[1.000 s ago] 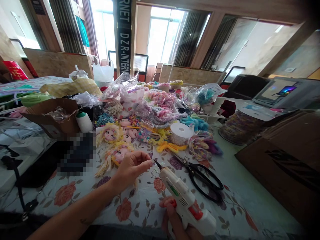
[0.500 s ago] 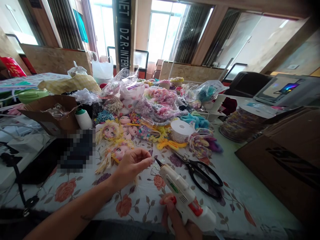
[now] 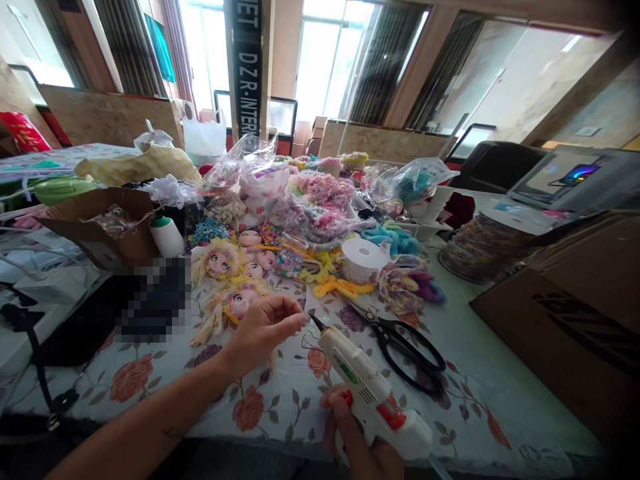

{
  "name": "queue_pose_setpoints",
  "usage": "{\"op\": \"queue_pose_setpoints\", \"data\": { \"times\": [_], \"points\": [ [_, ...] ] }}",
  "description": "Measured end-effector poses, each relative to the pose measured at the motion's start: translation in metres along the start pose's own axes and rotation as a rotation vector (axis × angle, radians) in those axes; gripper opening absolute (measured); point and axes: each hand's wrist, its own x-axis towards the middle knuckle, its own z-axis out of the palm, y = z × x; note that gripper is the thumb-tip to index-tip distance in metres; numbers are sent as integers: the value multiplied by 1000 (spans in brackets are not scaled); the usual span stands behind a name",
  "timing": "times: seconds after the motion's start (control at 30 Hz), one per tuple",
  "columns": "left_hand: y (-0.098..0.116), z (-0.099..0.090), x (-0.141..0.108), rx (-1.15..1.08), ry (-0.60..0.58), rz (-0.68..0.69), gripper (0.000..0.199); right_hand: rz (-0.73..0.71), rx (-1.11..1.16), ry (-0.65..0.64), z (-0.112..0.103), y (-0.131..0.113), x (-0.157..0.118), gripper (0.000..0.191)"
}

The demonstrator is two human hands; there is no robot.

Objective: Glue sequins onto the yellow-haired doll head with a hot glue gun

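My right hand (image 3: 357,433) is wrapped round the handle of a white hot glue gun (image 3: 367,380), with fingers near its red trigger. The gun's dark nozzle points up and left, close to the fingertips of my left hand (image 3: 267,330). Thumb and forefinger of that left hand are pinched together; what they hold, if anything, is too small to make out. Just behind the left hand lies a doll head (image 3: 240,301) with yellow hair, partly covered by it. Black-handled scissors (image 3: 407,350) lie on the table right of the glue gun.
A second yellow-haired doll head (image 3: 219,261) and several bare doll faces (image 3: 253,269) lie farther back. Behind them are a white spool (image 3: 364,257) and heaped fluffy yarn (image 3: 325,193). Cardboard boxes stand left (image 3: 95,230) and right (image 3: 565,313). The flowered tablecloth (image 3: 200,400) covers the table.
Almost nothing differs. Both hands and the glue gun hold nearly the same positions, and the view has shifted very slightly.
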Motion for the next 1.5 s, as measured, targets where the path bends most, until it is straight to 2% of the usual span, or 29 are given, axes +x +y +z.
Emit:
{"op": "queue_pose_setpoints", "data": {
  "times": [0.47,0.73,0.83,0.9,0.97,1.07,1.13,1.2,1.27,1.33,1.43,1.5],
  "points": [
    [2,1,-1,15,21,6,20,-60,-5,-2,2,-3,0,33],
    [4,1,-2,47,39,37,19,-71,-162,-11,-2,-3,1,43],
    [6,0,-4,77,44,33,19,-97,-186,37,-9,-1,6,40],
    [7,0,-5,93,74,18,19,-130,-216,124,-21,-3,16,41],
    [8,0,-6,116,82,6,19,-170,-270,227,-42,-11,32,42],
    [7,1,-6,136,57,-10,20,-225,-469,413,-90,-30,68,38],
    [7,2,-7,145,38,-34,21,-182,-643,545,-126,-43,96,35],
    [5,3,-7,153,23,-56,22,-122,-787,610,-158,-51,123,26],
    [4,5,-7,164,11,-75,23,-88,-927,604,-181,-53,147,24],
    [2,5,-6,169,5,-94,24,-80,-970,594,-194,-52,166,24],
    [1,6,-5,150,0,-115,25,-88,-980,575,-201,-49,186,28],
    [1,6,-5,128,-8,-125,25,-89,-991,556,-201,-49,190,32]
  ]
}}
